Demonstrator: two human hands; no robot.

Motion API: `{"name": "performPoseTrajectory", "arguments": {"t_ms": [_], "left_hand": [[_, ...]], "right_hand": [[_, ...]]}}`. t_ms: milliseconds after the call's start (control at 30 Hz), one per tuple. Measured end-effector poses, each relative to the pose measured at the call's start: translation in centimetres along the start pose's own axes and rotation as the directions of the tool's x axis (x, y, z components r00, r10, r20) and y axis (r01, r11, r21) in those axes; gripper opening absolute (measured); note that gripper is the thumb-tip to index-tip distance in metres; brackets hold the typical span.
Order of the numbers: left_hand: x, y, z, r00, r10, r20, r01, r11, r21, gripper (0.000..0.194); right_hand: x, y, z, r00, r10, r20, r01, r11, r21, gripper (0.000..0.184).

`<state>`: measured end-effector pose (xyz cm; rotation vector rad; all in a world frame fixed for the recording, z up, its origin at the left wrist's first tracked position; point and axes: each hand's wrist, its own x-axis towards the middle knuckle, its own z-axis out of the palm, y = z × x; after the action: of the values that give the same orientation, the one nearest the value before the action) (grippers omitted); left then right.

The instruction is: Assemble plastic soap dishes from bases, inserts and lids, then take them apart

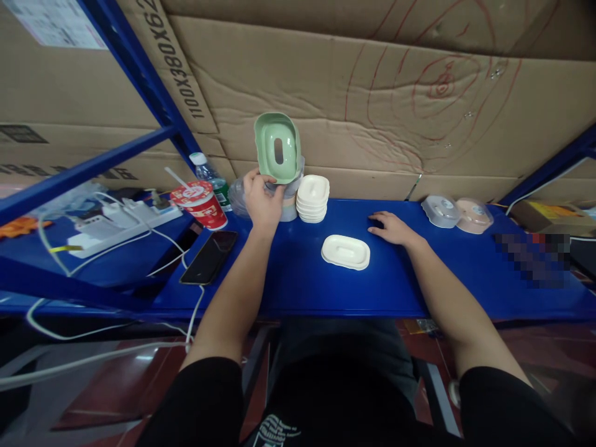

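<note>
My left hand point(264, 202) grips the lower edge of a green plastic tray-like piece point(264, 149) with a slot through its middle. The piece is tilted up, its hollow side toward me, above a stack of cream oval pieces point(313, 202) and some grey and clear plastic parts point(289, 208) partly hidden behind my hand. On the blue tabletop lies one cream oval piece point(345, 252) with a raised rim. To the right of it my right hand point(390, 228) rests flat on the table, fingers apart, holding nothing.
At left stand a red paper cup point(207, 211) with a straw and a water bottle point(212, 177). A phone point(209, 257) and a white power strip point(125, 228) with cables lie nearby. Lidded containers point(441, 212) sit back right. Cardboard point(288, 74) walls the rear.
</note>
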<state>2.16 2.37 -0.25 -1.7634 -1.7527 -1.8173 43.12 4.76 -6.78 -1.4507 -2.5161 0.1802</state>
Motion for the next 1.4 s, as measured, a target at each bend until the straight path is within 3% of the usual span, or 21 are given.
{"name": "performPoseTrajectory", "arguments": {"t_ms": [100, 233, 300, 400, 467, 500, 600, 667, 733, 800, 900, 1067, 1167, 1300, 1400], "left_hand": [[-0.1, 0.3, 0.1, 0.997, -0.025, -0.069, 0.024, 1.000, -0.009, 0.018], [-0.3, 1.2, -0.3, 0.997, 0.005, -0.082, -0.006, 1.000, -0.011, 0.013], [-0.7, 2.1, -0.8, 0.997, 0.066, -0.026, -0.067, 0.998, -0.021, 0.011], [-1.8, 4.0, -1.5, 0.966, 0.181, 0.186, -0.165, 0.981, -0.098, 0.010], [-2.7, 5.4, -1.9, 0.892, 0.227, 0.392, -0.147, 0.964, -0.222, 0.019], [-3.1, 6.0, -2.0, 0.830, 0.234, 0.505, -0.094, 0.953, -0.287, 0.023], [-4.2, 7.4, -2.1, 0.555, 0.250, 0.793, 0.144, 0.911, -0.388, 0.028], [-4.5, 7.7, -1.9, 0.400, 0.287, 0.871, 0.275, 0.869, -0.412, 0.029], [-4.6, 7.6, -1.8, 0.325, 0.323, 0.889, 0.374, 0.820, -0.434, 0.034], [-4.5, 7.2, -1.7, 0.289, 0.319, 0.903, 0.447, 0.789, -0.422, 0.040], [-4.2, 6.5, -1.8, 0.228, 0.248, 0.941, 0.482, 0.811, -0.331, 0.039], [-4.1, 6.2, -1.6, 0.200, 0.069, 0.977, 0.537, 0.827, -0.168, 0.029], [-4.3, 6.7, -1.0, 0.190, 0.022, 0.981, 0.533, 0.837, -0.122, 0.031], [-4.9, 6.6, -0.1, 0.166, 0.008, 0.986, 0.433, 0.898, -0.080, 0.044], [-5.5, 6.1, 0.6, 0.203, -0.017, 0.979, 0.318, 0.947, -0.049, 0.039]], "right_hand": [[0.0, -0.1, 0.0, 1.000, 0.003, -0.003, -0.003, 1.000, 0.009, 0.056], [-0.1, -0.7, -0.5, 1.000, 0.015, -0.014, -0.014, 0.999, 0.048, 0.055], [-0.5, -1.6, -1.4, 0.998, 0.016, -0.067, -0.009, 0.995, 0.103, 0.057], [-1.2, -3.8, -3.0, 0.972, 0.038, -0.233, 0.023, 0.967, 0.253, 0.066], [-1.8, -5.8, -3.9, 0.951, 0.066, -0.301, 0.065, 0.912, 0.405, 0.079], [-2.0, -6.7, -4.2, 0.946, 0.068, -0.317, 0.096, 0.875, 0.475, 0.086], [-2.4, -8.9, -4.6, 0.929, 0.064, -0.365, 0.182, 0.778, 0.601, 0.093], [-2.5, -9.4, -4.7, 0.924, 0.081, -0.375, 0.190, 0.753, 0.630, 0.083], [-2.5, -9.3, -5.0, 0.943, 0.107, -0.314, 0.138, 0.734, 0.665, 0.073], [-2.6, -8.8, -5.4, 0.973, 0.131, -0.191, 0.041, 0.713, 0.700, 0.066], [-2.9, -8.3, -6.1, 0.989, 0.149, 0.018, -0.116, 0.685, 0.719, 0.065], [-3.1, -8.7, -6.3, 0.926, 0.080, 0.369, -0.320, 0.685, 0.654, 0.062], [-3.0, -9.1, -6.0, 0.903, 0.109, 0.416, -0.346, 0.761, 0.549, 0.059], [-2.8, -9.1, -5.8, 0.888, 0.165, 0.430, -0.361, 0.828, 0.428, 0.061], [-2.7, -9.1, -5.4, 0.868, 0.196, 0.456, -0.384, 0.847, 0.368, 0.062]]}}
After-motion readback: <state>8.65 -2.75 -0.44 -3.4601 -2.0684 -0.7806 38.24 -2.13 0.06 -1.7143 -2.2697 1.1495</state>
